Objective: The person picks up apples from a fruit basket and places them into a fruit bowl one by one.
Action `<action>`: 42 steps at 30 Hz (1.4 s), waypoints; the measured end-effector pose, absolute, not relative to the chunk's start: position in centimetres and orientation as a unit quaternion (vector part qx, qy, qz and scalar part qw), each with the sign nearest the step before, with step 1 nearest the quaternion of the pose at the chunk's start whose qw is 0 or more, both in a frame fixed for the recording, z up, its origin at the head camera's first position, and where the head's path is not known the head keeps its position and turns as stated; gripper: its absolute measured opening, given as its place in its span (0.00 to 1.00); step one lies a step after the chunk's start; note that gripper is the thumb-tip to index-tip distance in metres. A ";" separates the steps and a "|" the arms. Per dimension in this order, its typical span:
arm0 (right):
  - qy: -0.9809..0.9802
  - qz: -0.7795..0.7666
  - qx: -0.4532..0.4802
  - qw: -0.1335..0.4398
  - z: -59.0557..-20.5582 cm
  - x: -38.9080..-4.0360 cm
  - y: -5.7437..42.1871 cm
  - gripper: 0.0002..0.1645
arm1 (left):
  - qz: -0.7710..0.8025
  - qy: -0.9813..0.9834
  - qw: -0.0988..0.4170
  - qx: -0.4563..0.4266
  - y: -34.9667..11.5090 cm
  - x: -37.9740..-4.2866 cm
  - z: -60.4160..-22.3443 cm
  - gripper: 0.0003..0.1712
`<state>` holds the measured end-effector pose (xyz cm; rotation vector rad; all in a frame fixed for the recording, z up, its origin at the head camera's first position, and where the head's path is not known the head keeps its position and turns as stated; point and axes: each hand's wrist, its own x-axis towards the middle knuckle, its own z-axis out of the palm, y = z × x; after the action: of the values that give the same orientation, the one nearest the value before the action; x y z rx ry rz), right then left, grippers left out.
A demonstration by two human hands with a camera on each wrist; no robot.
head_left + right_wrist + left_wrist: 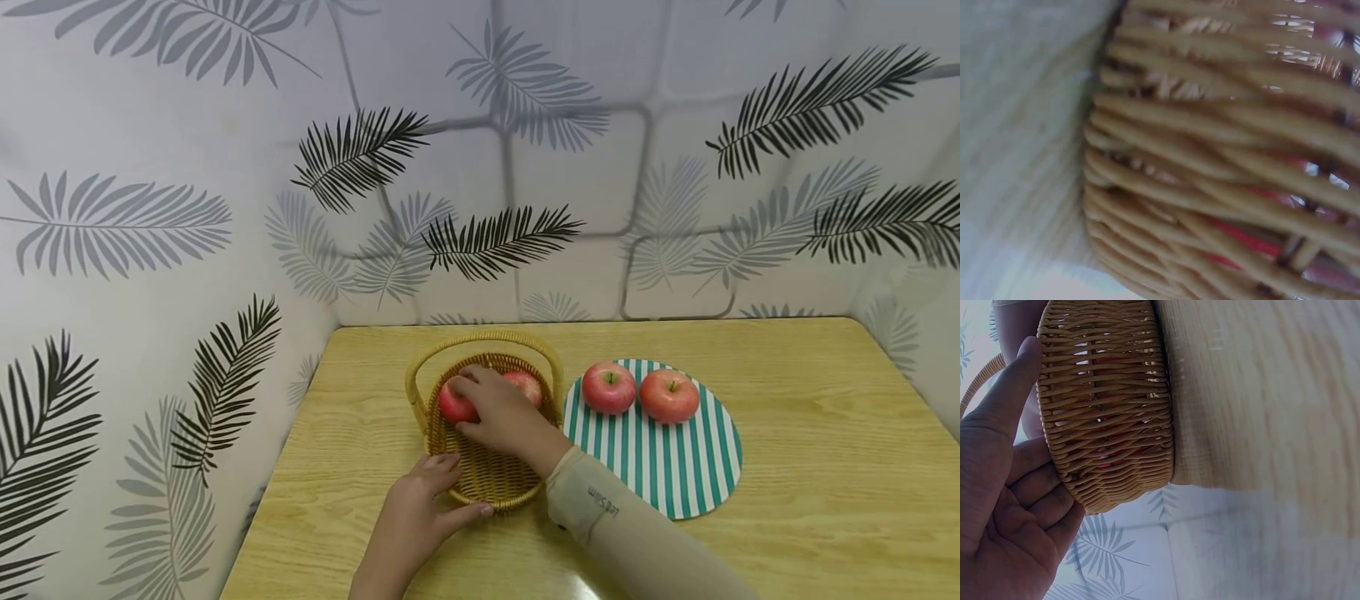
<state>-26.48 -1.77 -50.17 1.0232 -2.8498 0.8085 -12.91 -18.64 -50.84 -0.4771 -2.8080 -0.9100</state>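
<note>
A wicker basket [491,481] with a tall hooped handle [483,335] stands on the table, two red apples inside it. My right hand [501,410] reaches into the basket and grips the left apple [455,406], its fingers over the top and thumb at the near side. Partly behind that hand lies the other apple [531,386]. My left hand [416,510] holds the basket's near left rim, and in the left wrist view its thumb [1013,387] lies along the rim with the fingers bent against the woven side. Red shows through the weave in the right wrist view.
Right of the basket, a round green-and-white striped placemat [678,471] carries two more apples, a red one [608,388] and a paler one [669,397]. Beneath everything is a wood-grain table [832,433]. A leaf-patterned wall covering [570,192] rises behind and at the left.
</note>
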 end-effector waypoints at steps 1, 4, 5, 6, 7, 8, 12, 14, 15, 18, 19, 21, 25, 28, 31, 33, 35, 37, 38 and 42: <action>-0.910 0.255 0.326 0.003 -50.1 -26.5 -1.8 0.34 | -0.305 -0.936 0.075 -0.159 -18.6 -12.9 -50.8 0.38; -0.912 0.249 0.327 -0.001 -50.0 -26.7 -1.9 0.33 | -0.304 -0.937 0.072 -0.156 -18.6 -12.9 -50.8 0.38; -0.912 0.248 0.327 -0.002 -50.0 -26.8 -1.9 0.33 | -0.304 -0.937 0.071 -0.155 -18.7 -12.9 -50.8 0.39; -0.912 0.246 0.327 -0.003 -50.0 -26.8 -2.0 0.33 | -0.304 -0.937 0.070 -0.155 -18.7 -12.9 -50.9 0.39; -0.913 0.244 0.327 -0.004 -50.0 -26.9 -2.0 0.33 | -0.304 -0.937 0.070 -0.154 -18.7 -12.9 -50.9 0.39; -0.913 0.242 0.328 -0.005 -50.0 -26.9 -2.0 0.33 | -0.304 -0.938 0.069 -0.153 -18.7 -12.9 -50.9 0.39; -0.914 0.238 0.328 -0.006 -49.9 -27.1 -2.1 0.33 | -0.302 -0.939 0.069 -0.152 -18.6 -12.9 -50.8 0.38; -0.915 0.235 0.328 -0.006 -49.9 -27.2 -2.2 0.34 | -0.301 -0.939 0.069 -0.151 -18.6 -12.9 -50.8 0.38; -0.915 0.234 0.328 -0.008 -49.9 -27.2 -2.2 0.34 | -0.300 -0.939 0.068 -0.151 -18.6 -12.9 -50.8 0.38; -0.918 0.225 0.326 -0.009 -50.1 -27.3 -2.3 0.37 | -0.299 -0.940 0.067 -0.150 -18.6 -12.9 -50.7 0.38; -0.919 0.222 0.325 -0.010 -50.1 -27.3 -2.3 0.38 | -0.300 -0.940 0.067 -0.150 -18.6 -12.9 -50.7 0.38; -0.921 0.216 0.323 -0.012 -50.1 -27.3 -2.3 0.39 | -0.301 -0.940 0.067 -0.149 -18.6 -13.0 -50.7 0.38; -0.924 0.207 0.321 -0.017 -50.1 -27.4 -2.4 0.42 | -0.304 -0.939 0.065 -0.147 -18.6 -13.0 -50.7 0.38; -0.925 0.200 0.321 -0.021 -50.1 -27.4 -2.4 0.44 | -0.304 -0.939 0.064 -0.147 -18.5 -13.0 -50.7 0.38; -0.925 0.200 0.323 -0.021 -50.1 -27.4 -2.3 0.44 | -0.304 -0.939 0.064 -0.146 -18.5 -13.0 -50.8 0.38; -0.923 0.205 0.325 -0.021 -50.1 -27.3 -2.2 0.44 | -0.305 -0.939 0.063 -0.146 -18.6 -13.0 -50.8 0.39; -0.921 0.209 0.328 -0.018 -50.1 -27.3 -2.2 0.43 | -0.305 -0.939 0.065 -0.147 -18.6 -13.0 -50.9 0.39; -0.920 0.211 0.331 -0.017 -50.0 -27.1 -2.1 0.42 | -0.305 -0.938 0.066 -0.148 -18.6 -13.0 -51.0 0.40; -0.919 0.213 0.332 -0.016 -50.0 -27.1 -2.1 0.42 | -0.306 -0.938 0.066 -0.148 -18.6 -13.0 -51.0 0.40; -0.916 0.216 0.339 -0.015 -49.7 -26.8 -2.1 0.41 | -0.306 -0.938 0.069 -0.149 -18.6 -13.0 -51.1 0.40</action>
<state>-26.80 -2.06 -49.74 1.0763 -2.9050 0.6840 -12.99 -18.60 -51.08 -0.4493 -2.8228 -0.9222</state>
